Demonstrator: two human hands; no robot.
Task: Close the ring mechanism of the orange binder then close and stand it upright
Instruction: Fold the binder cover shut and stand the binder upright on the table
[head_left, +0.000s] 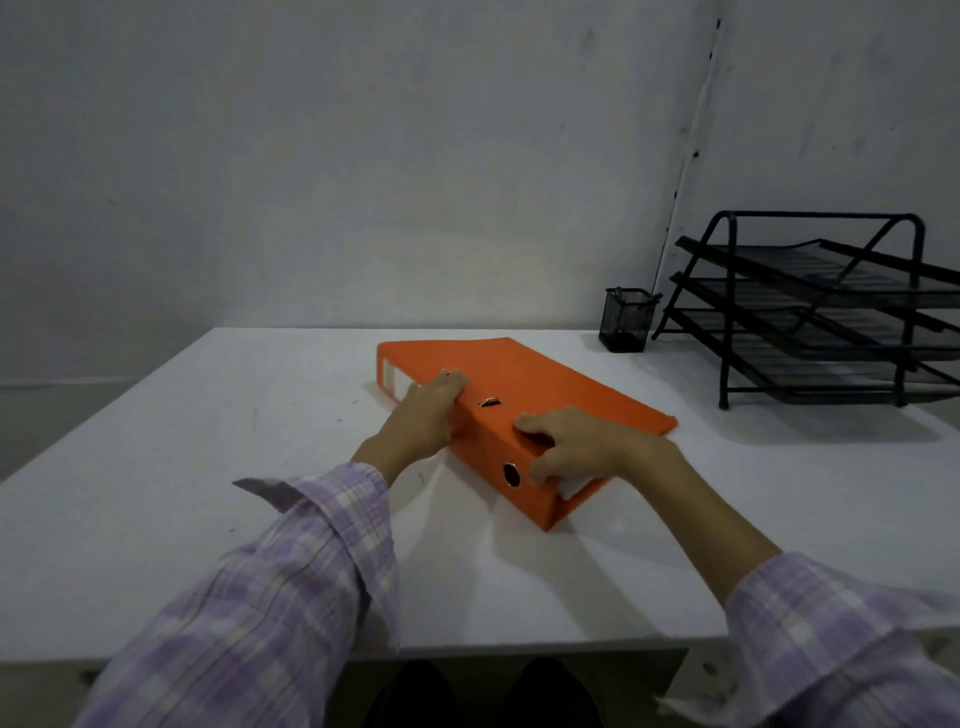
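Binder: your orange binder (524, 395) lies flat on the white table (208, 467), cover shut, set at a slant near the table's middle; its spine faces you and to the left.
Spine details: a round finger hole (511, 475) sits at the near end of the spine, a white label (395, 376) at the far end, and a small metal slot (489, 401) shows on the top cover close to the spine edge.
Near end: white paper (571, 488) shows between the covers at the corner nearest you.
Left hand: your left hand (428, 410) grips the spine at its middle, palm against the spine face, fingers hooked over the top edge and held close together.
Right hand: your right hand (571, 441) rests on the top cover at the near end, fingers curled and slightly spread, thumb down at the open end by the paper.
Sleeves: both your arms wear purple plaid sleeves (291, 571), cuffs pushed back from the wrists.
Pen cup: a black mesh cup (625, 319) stands at the table's far edge, well apart from the binder.
Tray rack: a black three-tier wire rack (821, 312) stands just beside the cup, on the right.
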